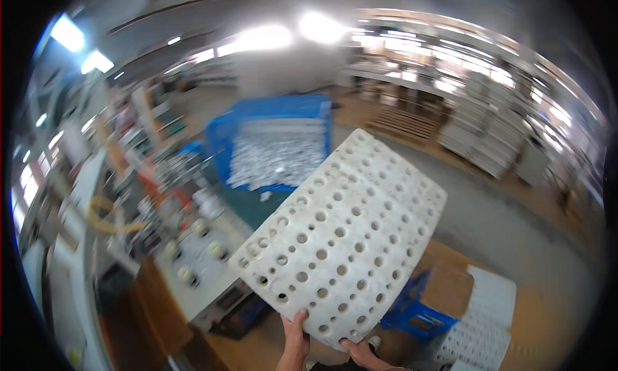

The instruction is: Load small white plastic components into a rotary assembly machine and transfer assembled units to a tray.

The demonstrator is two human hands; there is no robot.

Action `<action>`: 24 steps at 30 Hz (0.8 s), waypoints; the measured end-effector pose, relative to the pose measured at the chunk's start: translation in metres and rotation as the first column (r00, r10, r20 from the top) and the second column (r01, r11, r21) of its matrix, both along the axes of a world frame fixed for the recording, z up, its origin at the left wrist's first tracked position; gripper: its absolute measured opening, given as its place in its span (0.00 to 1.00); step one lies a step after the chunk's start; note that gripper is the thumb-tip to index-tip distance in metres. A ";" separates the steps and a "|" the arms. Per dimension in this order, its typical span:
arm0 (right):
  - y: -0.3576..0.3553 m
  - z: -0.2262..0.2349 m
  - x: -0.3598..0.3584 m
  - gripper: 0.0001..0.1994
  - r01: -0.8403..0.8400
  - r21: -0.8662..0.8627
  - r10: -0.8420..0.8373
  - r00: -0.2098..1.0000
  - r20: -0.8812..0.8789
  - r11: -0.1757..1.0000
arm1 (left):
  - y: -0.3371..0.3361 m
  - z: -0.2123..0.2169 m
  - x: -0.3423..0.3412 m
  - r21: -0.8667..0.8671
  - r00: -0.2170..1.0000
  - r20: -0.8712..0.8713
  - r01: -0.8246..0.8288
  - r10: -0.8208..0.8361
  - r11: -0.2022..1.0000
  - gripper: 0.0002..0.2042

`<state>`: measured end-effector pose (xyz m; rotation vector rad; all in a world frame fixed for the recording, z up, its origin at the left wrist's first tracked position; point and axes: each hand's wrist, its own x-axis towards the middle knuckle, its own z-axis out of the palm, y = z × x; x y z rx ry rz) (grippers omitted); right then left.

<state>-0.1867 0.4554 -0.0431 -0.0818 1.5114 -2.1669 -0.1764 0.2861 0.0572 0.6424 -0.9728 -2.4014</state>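
A white foam tray (347, 236) full of round holes is held up in the air in front of me, tilted, its empty holes facing the camera. My left hand (295, 339) grips its lower edge with the thumb on the top face. My right hand (364, 353) holds the same lower edge just to the right. Both hands enter from the bottom of the view.
A blue bin (225, 136) heaped with small white parts stands beyond the tray. A workbench with a machine and control buttons (193, 255) is at the left. More white perforated trays (479, 332) lie on a blue stool (412, 316) at lower right. Stacked trays (479, 129) line the far right.
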 end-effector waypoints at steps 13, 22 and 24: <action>-0.103 0.024 -0.011 0.22 -0.915 0.300 0.962 0.273 -0.029 0.269 | -0.076 -0.033 0.244 0.099 0.706 -0.003 -0.704 0.708 0.703 0.27; -0.150 -0.018 -0.093 0.17 -0.812 0.502 0.952 0.292 -0.093 0.298 | 0.012 -0.077 0.305 -0.725 0.461 0.108 -0.570 0.881 0.386 0.32; -0.164 -0.017 -0.111 0.17 -0.797 0.527 0.951 0.297 -0.085 0.296 | -0.001 -0.123 0.312 -0.682 0.363 0.002 -0.681 0.932 0.267 0.35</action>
